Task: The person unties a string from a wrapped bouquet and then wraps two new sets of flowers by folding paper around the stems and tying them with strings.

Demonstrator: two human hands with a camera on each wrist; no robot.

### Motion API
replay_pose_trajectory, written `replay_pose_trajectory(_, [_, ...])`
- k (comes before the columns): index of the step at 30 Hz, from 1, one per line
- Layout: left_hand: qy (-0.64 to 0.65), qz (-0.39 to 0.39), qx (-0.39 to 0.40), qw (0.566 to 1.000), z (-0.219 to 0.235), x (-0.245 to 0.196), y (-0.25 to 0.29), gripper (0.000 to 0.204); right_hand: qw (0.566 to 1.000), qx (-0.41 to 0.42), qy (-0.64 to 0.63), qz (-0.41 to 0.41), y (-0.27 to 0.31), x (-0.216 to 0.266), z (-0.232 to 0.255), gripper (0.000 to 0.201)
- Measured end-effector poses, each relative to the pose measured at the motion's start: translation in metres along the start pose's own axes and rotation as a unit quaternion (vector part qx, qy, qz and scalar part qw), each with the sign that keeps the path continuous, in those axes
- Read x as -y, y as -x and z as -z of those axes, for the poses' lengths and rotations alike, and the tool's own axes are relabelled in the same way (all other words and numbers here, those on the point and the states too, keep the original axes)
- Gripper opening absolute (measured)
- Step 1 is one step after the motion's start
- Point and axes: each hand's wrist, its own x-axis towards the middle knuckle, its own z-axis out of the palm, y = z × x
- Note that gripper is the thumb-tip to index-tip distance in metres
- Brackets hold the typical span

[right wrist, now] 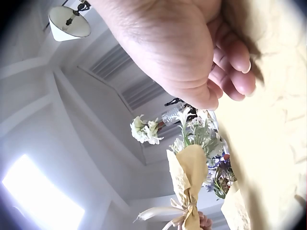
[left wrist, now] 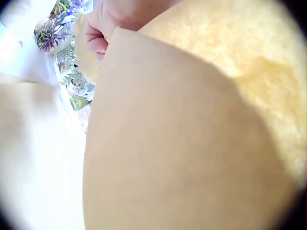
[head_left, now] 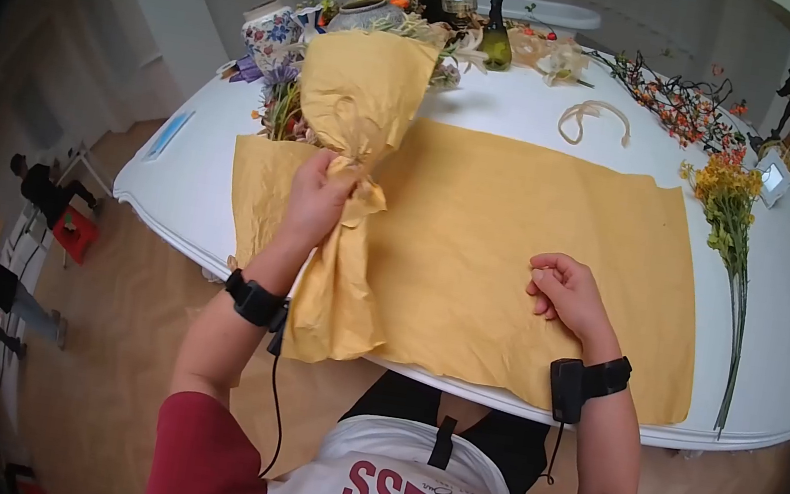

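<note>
Over a yellow wrapping-paper sheet (head_left: 480, 219) on the white table (head_left: 784, 352), the right hand (head_left: 567, 294) curls loosely, holding nothing. The left hand (head_left: 319, 200) grips a paper-wrapped bouquet (head_left: 366, 81) by its gathered neck; beyond stands a green glass bottle (head_left: 496, 43).

- Bouquet (head_left: 368, 81): wrapped in creased yellow paper. The top flares toward the far side; the lower paper hangs in folds toward the near edge of the table (head_left: 777, 331).
- Ribbon (right wrist: 160, 211): pale, tied round the narrow neck of the bouquet, ends loose. The left hand (head_left: 319, 198) grips this neck.
- Sheet (head_left: 522, 204): yellow paper, roughly rectangular, spread flat beside and beneath the bouquet. The right hand (head_left: 565, 291) is at its right half, fingers loosely bent; contact is unclear.
</note>
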Motion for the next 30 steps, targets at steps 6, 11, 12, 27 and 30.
replay_pose_trajectory(6, [0.007, -0.002, 0.034, 0.999, -0.074, 0.012, 0.023, 0.023, 1.0, 0.004, -0.008, -0.004, 0.0, 0.001, 0.001, 0.028])
replay_pose_trajectory(11, [0.132, 0.051, 0.039, 0.989, -0.129, 0.011, 0.064, 0.029, 1.0, 0.005, -0.022, 0.002, -0.003, 0.001, 0.002, 0.03])
replay_pose_trajectory(12, [0.135, 0.054, 0.042, 0.989, -0.136, 0.011, 0.069, 0.029, 1.0, 0.002, -0.025, -0.002, -0.002, 0.002, 0.001, 0.031])
replay_pose_trajectory(27, [0.194, 0.16, 0.328, 0.911, -0.115, 0.023, 0.044, 0.02, 0.998, -0.058, 0.011, 0.0, 0.0, 0.005, -0.015, 0.033])
replay_pose_trajectory(30, [0.206, 0.112, 0.301, 0.924, -0.128, 0.039, 0.053, 0.018, 0.993, -0.047, 0.11, 0.02, 0.005, 0.007, -0.015, 0.034])
